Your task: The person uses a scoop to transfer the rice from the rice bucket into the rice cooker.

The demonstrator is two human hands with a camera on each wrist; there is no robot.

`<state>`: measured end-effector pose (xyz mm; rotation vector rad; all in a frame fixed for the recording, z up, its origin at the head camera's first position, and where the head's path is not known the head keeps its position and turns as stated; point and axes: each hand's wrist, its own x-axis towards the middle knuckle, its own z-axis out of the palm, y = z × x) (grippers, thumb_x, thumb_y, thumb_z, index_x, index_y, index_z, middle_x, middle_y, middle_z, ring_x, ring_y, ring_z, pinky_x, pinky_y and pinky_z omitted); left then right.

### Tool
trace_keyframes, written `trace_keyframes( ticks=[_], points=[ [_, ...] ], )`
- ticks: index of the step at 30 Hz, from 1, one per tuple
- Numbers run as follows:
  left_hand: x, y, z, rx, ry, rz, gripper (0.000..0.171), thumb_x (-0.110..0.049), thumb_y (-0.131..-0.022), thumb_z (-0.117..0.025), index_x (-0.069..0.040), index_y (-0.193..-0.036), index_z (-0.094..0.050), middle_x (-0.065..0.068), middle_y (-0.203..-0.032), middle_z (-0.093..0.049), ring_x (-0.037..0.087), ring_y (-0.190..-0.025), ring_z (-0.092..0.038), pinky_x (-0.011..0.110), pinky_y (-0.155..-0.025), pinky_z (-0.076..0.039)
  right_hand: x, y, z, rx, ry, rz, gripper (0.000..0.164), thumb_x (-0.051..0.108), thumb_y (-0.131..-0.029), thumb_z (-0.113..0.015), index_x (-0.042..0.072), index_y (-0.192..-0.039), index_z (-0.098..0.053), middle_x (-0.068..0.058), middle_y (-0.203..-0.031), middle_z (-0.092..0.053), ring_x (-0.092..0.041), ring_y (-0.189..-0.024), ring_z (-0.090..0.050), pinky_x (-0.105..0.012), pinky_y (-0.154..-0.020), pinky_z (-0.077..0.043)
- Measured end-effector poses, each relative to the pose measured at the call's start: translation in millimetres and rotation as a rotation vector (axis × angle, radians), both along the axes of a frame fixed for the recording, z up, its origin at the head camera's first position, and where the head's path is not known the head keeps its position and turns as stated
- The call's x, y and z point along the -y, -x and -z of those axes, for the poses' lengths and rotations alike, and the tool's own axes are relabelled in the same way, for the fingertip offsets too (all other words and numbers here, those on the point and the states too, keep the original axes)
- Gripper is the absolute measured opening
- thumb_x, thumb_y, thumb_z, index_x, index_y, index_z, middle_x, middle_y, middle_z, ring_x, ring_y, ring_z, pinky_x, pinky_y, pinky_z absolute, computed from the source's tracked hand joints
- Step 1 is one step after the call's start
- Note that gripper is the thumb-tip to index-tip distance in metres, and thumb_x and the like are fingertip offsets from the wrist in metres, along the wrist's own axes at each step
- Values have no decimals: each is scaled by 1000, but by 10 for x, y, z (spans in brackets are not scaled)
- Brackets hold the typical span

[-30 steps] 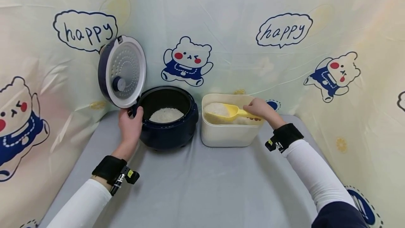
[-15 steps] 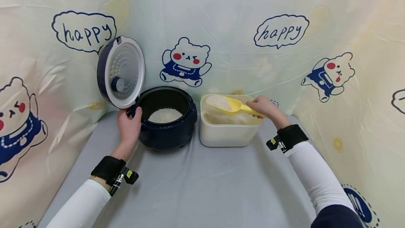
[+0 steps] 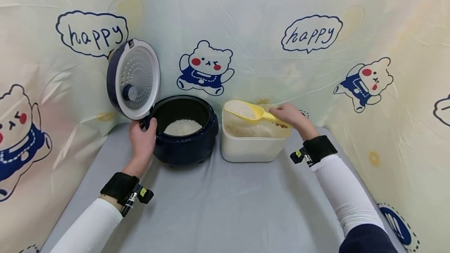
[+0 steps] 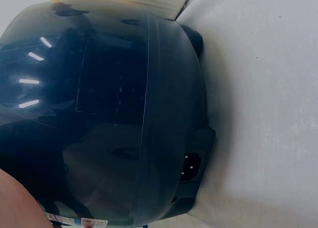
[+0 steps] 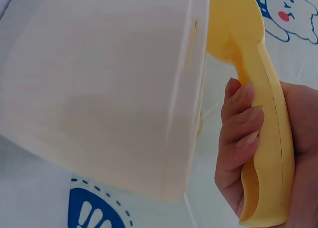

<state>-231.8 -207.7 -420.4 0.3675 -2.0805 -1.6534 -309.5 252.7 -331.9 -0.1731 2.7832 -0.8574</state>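
My right hand (image 3: 289,114) grips the handle of a yellow scoop (image 3: 264,116), its fingers curled round it in the right wrist view. White rice (image 3: 242,108) fills the scoop bowl, which is above the left part of a cream bin (image 3: 251,149) with more rice inside. To the left stands a dark blue rice cooker (image 3: 186,151), its lid (image 3: 138,77) raised and rice (image 3: 183,127) in its pot. At the hinge side, my left hand (image 3: 142,139) holds the cooker's edge, thumb on the near side; its other fingers are partly hidden.
A grey cloth (image 3: 218,206) covers the table. A printed curtain (image 3: 260,30) hangs close behind the cooker and bin. Low on the cooker is a power socket (image 4: 190,167). The bin's side wall (image 5: 109,89) stands beside the scoop.
The scoop of rice has risen from the rice in the bin to about rim height and shifted slightly left. My left hand and the cooker stay in place.
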Motion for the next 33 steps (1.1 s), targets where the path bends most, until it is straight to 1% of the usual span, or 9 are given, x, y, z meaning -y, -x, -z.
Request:
trace_keyframes(
  ticks=[4, 7, 10, 14, 18, 25, 29, 33],
  points=[
    [1, 4, 9, 8, 1, -1, 60, -40, -105, -58, -9, -155, -45, 14, -156, -43, 31, -142, -43, 47, -117, -36, 113, 17, -76, -13, 15, -14, 46, 36, -103, -49, 6, -77, -70, -9, -68, -63, -20, -56, -52, -31, -57, -44],
    [8, 12, 13, 11, 3, -3, 60, -40, -104, -58, -9, -154, -45, 14, -156, -44, 31, -142, -43, 47, -117, -36, 217, 44, -134, -24, 24, -42, 46, 37, -104, -49, 6, -78, -71, -10, -69, -64, -20, -56, -51, -30, -56, -43],
    [13, 22, 15, -2, 3, -6, 58, -38, -104, -58, -9, -154, -46, 14, -155, -45, 31, -140, -44, 47, -117, -37, 339, 74, -200, -41, 24, -69, 45, 37, -104, -50, 6, -79, -71, -9, -69, -63, -20, -56, -52, -30, -57, -43],
    [22, 35, 15, -20, 17, -16, 57, -36, -104, -59, -7, -151, -48, 16, -152, -48, 32, -138, -46, 48, -116, -38, 521, 115, -292, -64, 17, -103, 43, 34, -104, -51, 6, -78, -72, -10, -69, -63, -20, -55, -51, -29, -56, -42],
    [26, 39, 26, -11, 30, -25, 55, -34, -104, -59, -4, -149, -49, 18, -150, -49, 34, -137, -48, 48, -114, -39, 699, 136, -393, -69, -26, -124, 44, 35, -104, -52, 6, -77, -72, -8, -66, -62, -19, -53, -50, -28, -54, -41],
    [11, 50, 42, -10, 17, -23, 56, -36, -104, -59, -6, -150, -49, 18, -152, -47, 33, -137, -46, 48, -115, -38, 1000, 130, -606, -88, -116, -142, 44, 34, -104, -53, 4, -76, -70, -7, -65, -61, -20, -54, -53, -28, -53, -43],
    [14, 56, 48, -16, 4, -21, 56, -36, -104, -59, -6, -150, -48, 17, -152, -47, 32, -137, -46, 47, -115, -37, 1167, 112, -734, -105, -189, -153, 44, 35, -104, -55, 7, -72, -67, -5, -65, -60, -24, -57, -56, -28, -54, -44],
    [13, 56, 54, -16, 4, -21, 56, -35, -104, -59, -5, -150, -48, 17, -152, -47, 32, -137, -46, 48, -116, -37, 1302, 78, -836, -111, -248, -155, 43, 35, -103, -55, 10, -69, -63, -5, -67, -62, -23, -58, -58, -29, -55, -46]
  ],
)
